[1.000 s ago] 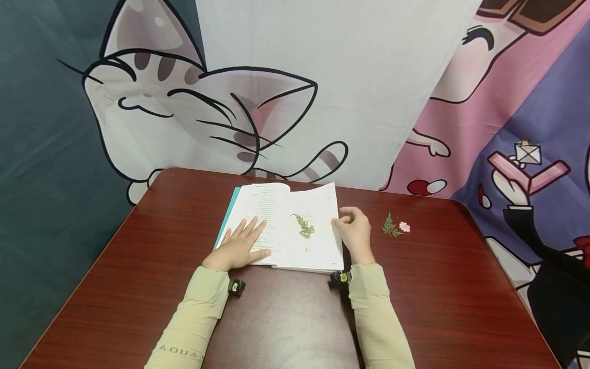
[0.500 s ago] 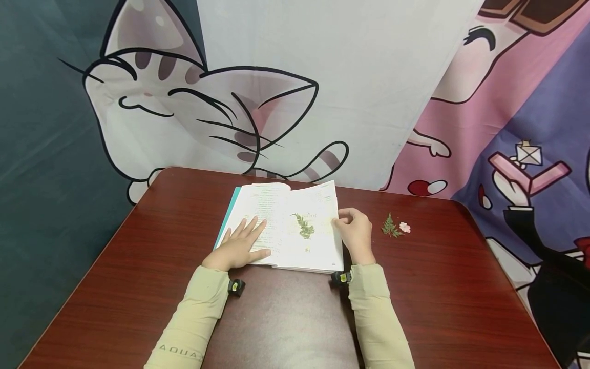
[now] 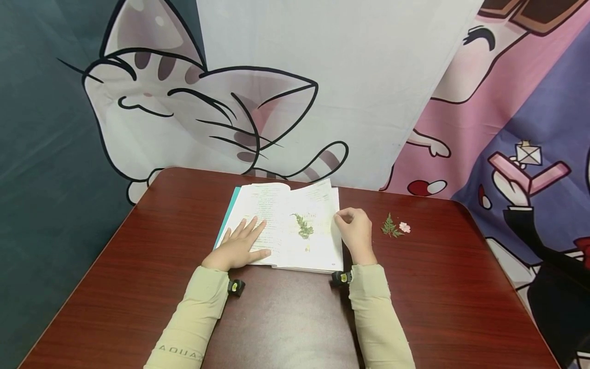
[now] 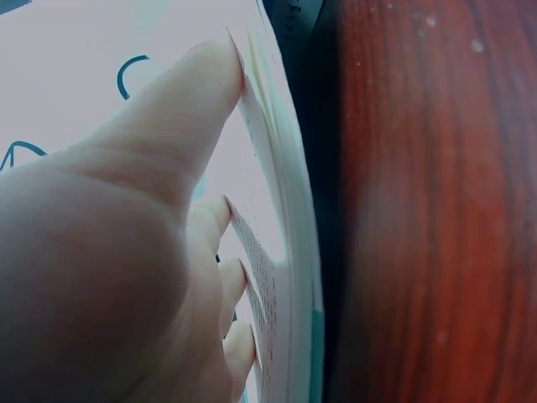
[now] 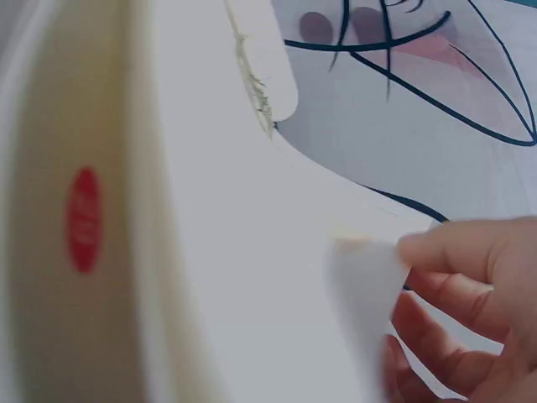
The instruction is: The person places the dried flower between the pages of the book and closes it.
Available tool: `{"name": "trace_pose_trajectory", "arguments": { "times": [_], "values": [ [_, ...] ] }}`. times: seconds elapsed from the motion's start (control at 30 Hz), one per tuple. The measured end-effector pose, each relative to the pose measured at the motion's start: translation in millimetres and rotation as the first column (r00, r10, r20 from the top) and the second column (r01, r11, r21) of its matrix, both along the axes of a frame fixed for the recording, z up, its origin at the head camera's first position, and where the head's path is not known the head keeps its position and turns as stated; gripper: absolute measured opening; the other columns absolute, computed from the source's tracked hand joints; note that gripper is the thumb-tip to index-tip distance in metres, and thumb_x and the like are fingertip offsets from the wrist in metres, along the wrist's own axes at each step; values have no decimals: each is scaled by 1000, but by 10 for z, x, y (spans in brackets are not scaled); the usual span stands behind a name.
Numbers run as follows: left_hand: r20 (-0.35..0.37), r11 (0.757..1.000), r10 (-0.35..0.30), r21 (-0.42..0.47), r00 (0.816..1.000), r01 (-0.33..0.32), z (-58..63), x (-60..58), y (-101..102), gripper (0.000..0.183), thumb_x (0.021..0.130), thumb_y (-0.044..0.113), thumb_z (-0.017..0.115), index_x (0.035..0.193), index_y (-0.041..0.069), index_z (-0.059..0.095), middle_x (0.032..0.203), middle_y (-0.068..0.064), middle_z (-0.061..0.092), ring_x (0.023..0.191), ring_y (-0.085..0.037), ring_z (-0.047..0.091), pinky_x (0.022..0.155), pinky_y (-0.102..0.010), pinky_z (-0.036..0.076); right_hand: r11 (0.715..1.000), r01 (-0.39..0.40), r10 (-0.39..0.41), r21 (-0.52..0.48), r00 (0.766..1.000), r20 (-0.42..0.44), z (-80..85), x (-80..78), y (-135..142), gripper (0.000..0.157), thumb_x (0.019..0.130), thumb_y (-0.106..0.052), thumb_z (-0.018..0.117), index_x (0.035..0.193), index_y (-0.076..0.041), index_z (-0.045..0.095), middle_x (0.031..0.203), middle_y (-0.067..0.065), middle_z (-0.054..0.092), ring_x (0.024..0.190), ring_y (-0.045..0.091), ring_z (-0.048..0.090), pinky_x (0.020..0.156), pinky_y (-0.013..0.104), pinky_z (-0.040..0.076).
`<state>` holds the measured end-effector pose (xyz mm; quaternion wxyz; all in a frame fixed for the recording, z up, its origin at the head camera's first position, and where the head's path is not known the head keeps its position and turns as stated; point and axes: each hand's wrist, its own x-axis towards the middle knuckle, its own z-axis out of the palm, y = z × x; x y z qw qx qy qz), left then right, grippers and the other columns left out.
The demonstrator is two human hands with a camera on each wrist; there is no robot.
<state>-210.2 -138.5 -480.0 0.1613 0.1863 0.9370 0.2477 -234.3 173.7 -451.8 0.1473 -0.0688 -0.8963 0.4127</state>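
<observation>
An open book point(image 3: 318, 256) with a teal cover edge lies on the table. My left hand point(image 3: 237, 249) rests on the left page, its fingers spread. At the outer edge of the right page point(image 5: 369, 302), my right hand point(image 3: 357, 236) pinches the paper between thumb and finger. That page's far corner is lifted, and another page shows beneath it. On the right page lies a green fern sprig point(image 3: 304, 228), with a tiny pale yellowish bit point(image 3: 307, 248) below it. The left wrist view shows my thumb point(image 4: 185, 101) pressing near the book's edge.
To the right of my right hand, a second fern sprig point(image 3: 390, 226) and a small pink flower point(image 3: 404, 227) lie on the dark red wooden table point(image 3: 451, 287). A cloth backdrop point(image 3: 359, 92) printed with cartoon figures hangs behind the table.
The right page's far corner has risen and shifted left, uncovering a strip of the page below. My right hand has barely moved; my left hand has stayed in place.
</observation>
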Motion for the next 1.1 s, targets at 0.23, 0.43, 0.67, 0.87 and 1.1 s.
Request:
{"name": "trace_pose_trajectory", "arguments": {
  "times": [0.23,0.43,0.67,0.87,1.1],
  "values": [
    [-1,1000,-10,-9,1000,10,99,39,16,87,99,58,54,164,13,17,170,-16,8,155,-41,-2,118,-67,-2,957,-88,94,-276,996,9,47,3,98,23,95,-23,70,89,-1,72,81,15,68,76,31,64,67,35,55],
    [6,1000,0,-18,1000,1,119,41,27,85,100,56,55,164,14,17,170,-14,8,155,-41,-2,118,-67,-2,847,-279,315,-452,949,5,95,18,149,19,98,-6,63,105,10,70,92,12,72,77,19,69,73,36,61],
    [-1,1000,6,-8,1000,-6,58,16,15,86,99,57,55,164,16,17,170,-13,7,155,-41,-3,118,-68,-2,752,-521,575,-404,818,17,43,38,-53,36,95,-1,63,130,7,61,117,25,68,94,18,66,77,31,57],
    [-10,1000,2,1,1000,-2,57,23,6,88,98,60,54,164,14,18,170,-15,7,154,-42,-3,117,-68,-2,722,-601,627,-343,778,-46,-67,12,-253,47,92,1,64,139,2,56,125,23,66,103,28,66,87,37,54],
    [0,1000,6,-1,1000,-6,-17,-9,-2,90,97,64,53,165,19,15,171,-11,4,155,-39,-5,118,-67,-3,750,-616,644,-242,763,53,-89,84,-438,51,97,-9,62,147,-11,53,144,14,54,110,30,63,91,42,54]
  ]
}}
